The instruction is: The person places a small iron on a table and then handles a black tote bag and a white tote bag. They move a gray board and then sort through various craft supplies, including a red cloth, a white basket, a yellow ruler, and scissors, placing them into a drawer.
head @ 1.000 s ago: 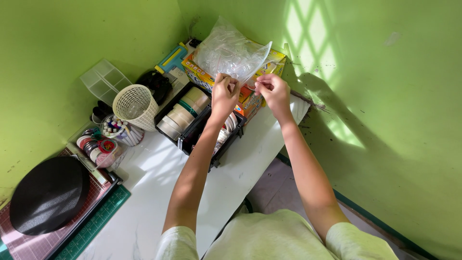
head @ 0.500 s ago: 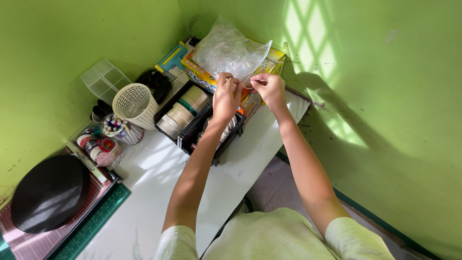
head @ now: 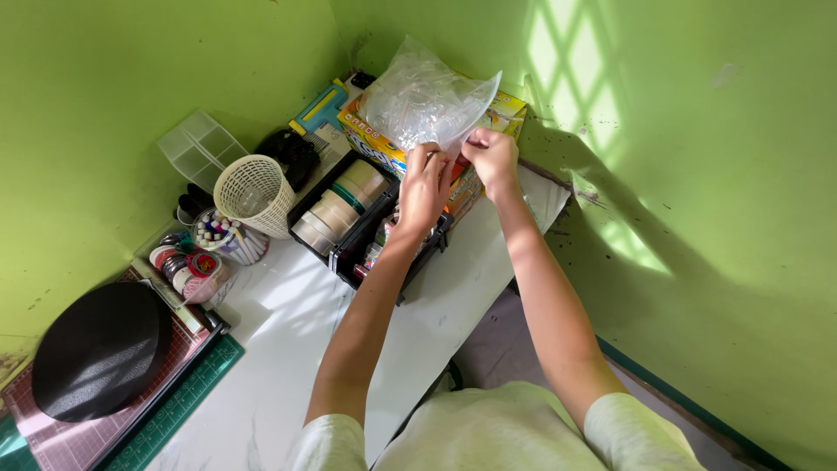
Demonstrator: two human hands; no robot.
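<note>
Head view is showing a white desk (head: 288,331) wedged into a green corner, crowded along its far edge: a black tray (head: 349,253) of tape rolls (head: 336,209), a woven white basket (head: 255,192), a black round hat (head: 100,349) lying at the near left corner. Both hands are meeting above a colourful box (head: 488,118) at the far right corner, left hand (head: 425,187) and right hand (head: 491,160) pinching narrowly the lower edge of a crinkled, clear plastic bag (head: 423,100), which is standing puffed and glossy.

Lime-green walls (head: 131,78), white desk (head: 288,349), lattice sunlight patch (head: 575,78), grey floor (head: 497,349)
</note>
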